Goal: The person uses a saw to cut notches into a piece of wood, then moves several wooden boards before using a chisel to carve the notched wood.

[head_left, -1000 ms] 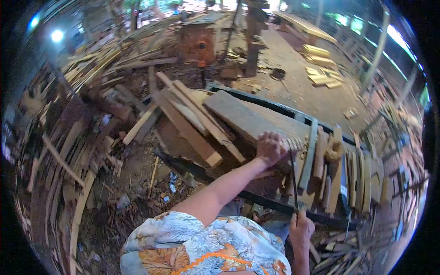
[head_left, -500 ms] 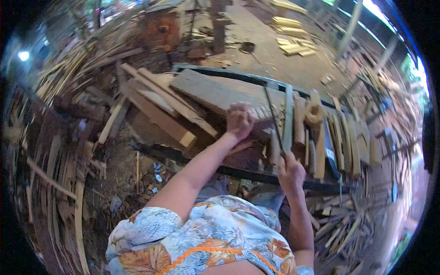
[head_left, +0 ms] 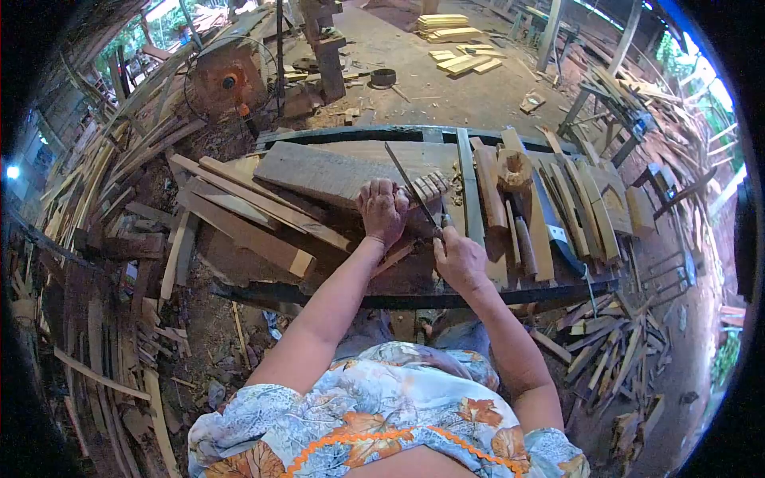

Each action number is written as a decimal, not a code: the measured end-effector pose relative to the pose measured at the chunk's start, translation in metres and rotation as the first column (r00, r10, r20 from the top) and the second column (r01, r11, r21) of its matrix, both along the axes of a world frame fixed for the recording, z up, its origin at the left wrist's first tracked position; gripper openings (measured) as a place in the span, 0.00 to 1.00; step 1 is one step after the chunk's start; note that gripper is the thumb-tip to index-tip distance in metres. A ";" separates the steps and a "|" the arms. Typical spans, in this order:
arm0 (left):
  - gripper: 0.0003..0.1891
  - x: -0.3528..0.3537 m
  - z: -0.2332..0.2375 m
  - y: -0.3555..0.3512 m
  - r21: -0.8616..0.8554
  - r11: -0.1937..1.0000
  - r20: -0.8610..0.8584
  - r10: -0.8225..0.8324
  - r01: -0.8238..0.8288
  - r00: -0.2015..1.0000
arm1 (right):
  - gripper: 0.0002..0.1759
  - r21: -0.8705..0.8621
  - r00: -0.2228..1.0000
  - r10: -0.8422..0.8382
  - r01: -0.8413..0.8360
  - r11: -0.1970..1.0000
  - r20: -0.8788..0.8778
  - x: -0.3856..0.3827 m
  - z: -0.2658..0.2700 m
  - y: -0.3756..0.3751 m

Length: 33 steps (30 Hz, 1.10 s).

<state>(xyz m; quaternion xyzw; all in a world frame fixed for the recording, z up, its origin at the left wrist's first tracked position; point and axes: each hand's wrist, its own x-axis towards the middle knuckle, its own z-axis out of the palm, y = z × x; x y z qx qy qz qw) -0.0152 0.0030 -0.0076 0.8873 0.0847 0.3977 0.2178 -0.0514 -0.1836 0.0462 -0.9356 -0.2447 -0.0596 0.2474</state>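
My left hand [head_left: 384,211] is closed, fingers curled, at the near end of a small wooden piece [head_left: 430,186] with a row of pale notches. This piece rests by a thick, weathered plank [head_left: 307,174] on the workbench. In my closed right hand [head_left: 462,261] is the lower end of a long, thin, dark tool [head_left: 408,182]. It slants up and left, crossing the notched piece in this view. I cannot tell whether the tool is a file or a blade. Wood shavings [head_left: 457,182] lie just right of the notches.
Right of my hands, the workbench [head_left: 390,299] holds a metal bar [head_left: 470,183], a ring-shaped wooden part [head_left: 515,169], a saw [head_left: 562,243] and several wooden strips. Boards [head_left: 247,235] lie on the left. A fan [head_left: 231,82] stands behind; scrap wood [head_left: 613,346] covers the ground.
My right hand has moved left and up toward my left hand, bringing the dark tool across the notched piece. The whole view has also shifted.
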 end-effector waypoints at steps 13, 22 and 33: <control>0.10 0.003 -0.002 0.002 0.046 0.999 0.037 0.012 -0.013 0.999 | 0.10 -0.034 0.999 0.019 -0.020 0.999 -0.041 -0.042 -0.002 -0.040; 0.09 0.001 0.000 -0.001 0.073 0.997 0.046 0.002 -0.005 0.999 | 0.10 -0.072 0.998 0.018 -0.023 0.997 -0.066 -0.035 0.001 -0.037; 0.09 0.003 -0.002 0.000 0.098 0.995 0.073 0.012 -0.019 0.997 | 0.11 -0.062 0.995 0.012 -0.019 0.998 -0.103 -0.025 0.004 -0.024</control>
